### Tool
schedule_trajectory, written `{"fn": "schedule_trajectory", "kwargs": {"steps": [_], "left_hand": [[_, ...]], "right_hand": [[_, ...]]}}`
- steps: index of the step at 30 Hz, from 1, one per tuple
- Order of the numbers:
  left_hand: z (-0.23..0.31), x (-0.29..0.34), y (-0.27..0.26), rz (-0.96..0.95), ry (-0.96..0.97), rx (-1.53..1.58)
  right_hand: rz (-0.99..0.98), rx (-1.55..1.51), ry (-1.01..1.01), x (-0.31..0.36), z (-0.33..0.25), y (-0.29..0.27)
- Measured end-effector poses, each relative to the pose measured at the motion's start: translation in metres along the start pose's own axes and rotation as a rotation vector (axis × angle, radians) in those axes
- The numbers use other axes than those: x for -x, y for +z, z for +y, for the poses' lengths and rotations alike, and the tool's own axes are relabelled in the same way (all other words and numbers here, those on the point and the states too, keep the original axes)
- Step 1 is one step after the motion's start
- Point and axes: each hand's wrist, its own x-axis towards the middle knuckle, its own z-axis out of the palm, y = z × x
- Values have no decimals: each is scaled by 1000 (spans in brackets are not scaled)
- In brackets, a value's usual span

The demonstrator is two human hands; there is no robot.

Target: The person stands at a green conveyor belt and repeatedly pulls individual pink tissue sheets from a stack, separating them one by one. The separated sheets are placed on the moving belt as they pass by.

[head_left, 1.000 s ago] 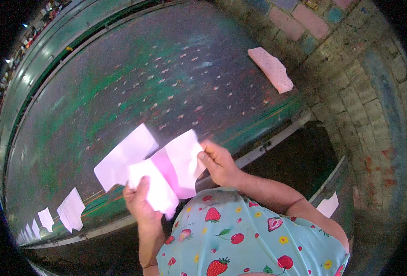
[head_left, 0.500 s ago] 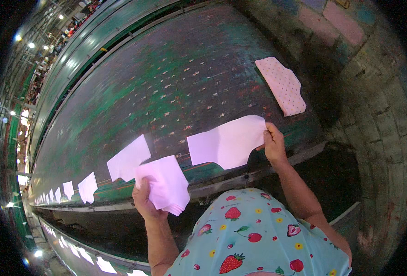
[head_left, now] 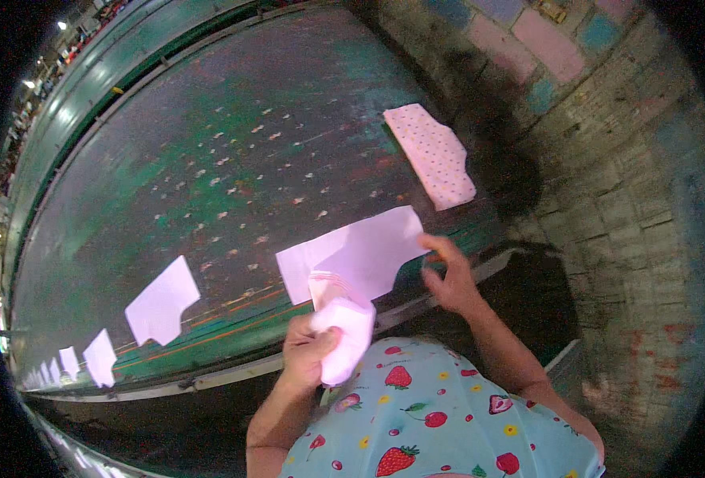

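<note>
White cloth, slightly pink under this light, is in both places where the hands are busy. Head view, looking down: the left hand (head_left: 306,344) is closed around a folded white bundle (head_left: 346,338), thumb pressed on the upper face, fingers underneath. The bundle's far end curls and shows several layered edges. It overlaps the near edge of a flat white piece (head_left: 376,243); whether the two touch, I cannot tell.

That flat piece lies on the long dark green table (head_left: 233,143), near the side where the person stands. The right hand (head_left: 450,279) is empty, thumb and fingers parted fairly wide, fingertips at the piece's right end. Contact there is uncertain.

Beyond that end, to the upper right and apart from it, lies a pink dotted piece (head_left: 433,159). To the left, a separate white cut-out (head_left: 163,303) and a narrower one (head_left: 100,358) sit in a row along the near edge, with smaller ones farther off. Pale flecks (head_left: 222,215) dot the tabletop. The person wears a light blue fruit-print garment (head_left: 424,398).
</note>
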Motion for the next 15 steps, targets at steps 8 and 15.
{"fn": "schedule_trajectory", "kwargs": {"steps": [8, 15], "left_hand": [[-21, -37, 69, -285, -16, -124], [-73, -98, 136, 15, 190, -419]], "right_hand": [[-666, -522, -305, -14, -38, -32], [-740, -517, -112, -20, 47, -131]]}}
